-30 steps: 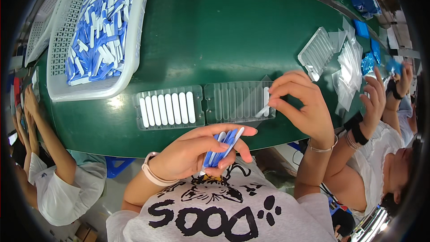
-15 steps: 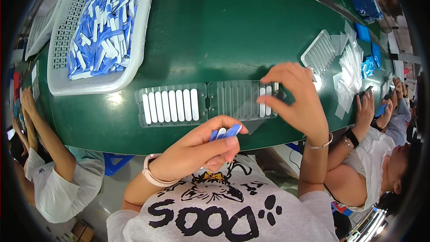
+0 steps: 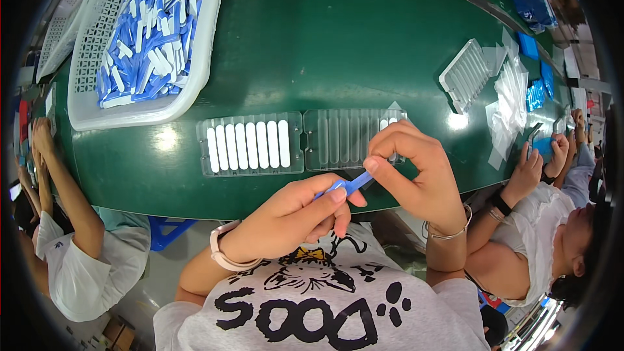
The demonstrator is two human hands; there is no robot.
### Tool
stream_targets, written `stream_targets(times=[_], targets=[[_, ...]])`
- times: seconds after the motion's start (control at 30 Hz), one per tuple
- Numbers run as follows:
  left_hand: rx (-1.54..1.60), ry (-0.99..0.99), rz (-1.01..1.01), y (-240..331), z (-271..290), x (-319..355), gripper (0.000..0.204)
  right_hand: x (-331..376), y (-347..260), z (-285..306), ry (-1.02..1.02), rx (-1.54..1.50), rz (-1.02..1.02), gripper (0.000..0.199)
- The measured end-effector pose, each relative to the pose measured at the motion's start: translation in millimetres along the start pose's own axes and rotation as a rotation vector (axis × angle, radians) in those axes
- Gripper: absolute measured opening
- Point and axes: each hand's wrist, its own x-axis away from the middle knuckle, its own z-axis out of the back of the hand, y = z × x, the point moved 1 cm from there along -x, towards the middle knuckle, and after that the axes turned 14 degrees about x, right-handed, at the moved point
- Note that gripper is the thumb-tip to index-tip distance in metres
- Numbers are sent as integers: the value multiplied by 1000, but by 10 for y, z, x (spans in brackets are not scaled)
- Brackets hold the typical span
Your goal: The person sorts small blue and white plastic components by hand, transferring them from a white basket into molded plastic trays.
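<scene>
Blue sticks (image 3: pixel 358 182) are clasped in the left hand (image 3: pixel 287 210); one is pinched by the right hand (image 3: pixel 421 173) — probably light, stiff, slightly slippery; best held near its end.

This is a factory-style workshop. A long green table (image 3: pixel 312 39) spans the view, with one co-worker (image 3: pixel 97 273) at its edge toward eight o'clock and another co-worker (image 3: pixel 523 244) toward four. At ten o'clock a white perforated basket (image 3: pixel 143 114) holds a bulk heap of blue and white pieces (image 3: pixel 153 42); near the centre lies a clear slotted case (image 3: pixel 335 140), and toward three o'clock lie loose transparent sleeves (image 3: pixel 510 104). At two o'clock, near the blurred rim, sits what looks like a bundle of blue plastic bags (image 3: pixel 530 4).
</scene>
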Motion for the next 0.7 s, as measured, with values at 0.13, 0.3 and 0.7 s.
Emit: stream_targets(times=[0.13, 0.3, 0.7], targets=[[-49, 21, -29, 7, -2, -2, 29, 29, 0, -17, 33, -211, -104, 3], [-142, 73, -84, 44, -24, -73, 31, 117, 45, 41, 88, -150, -62, 9], [31, 191, -90, 98, 28, -91, 31, 154, 180, -79, 368, 821, 416, 22]])
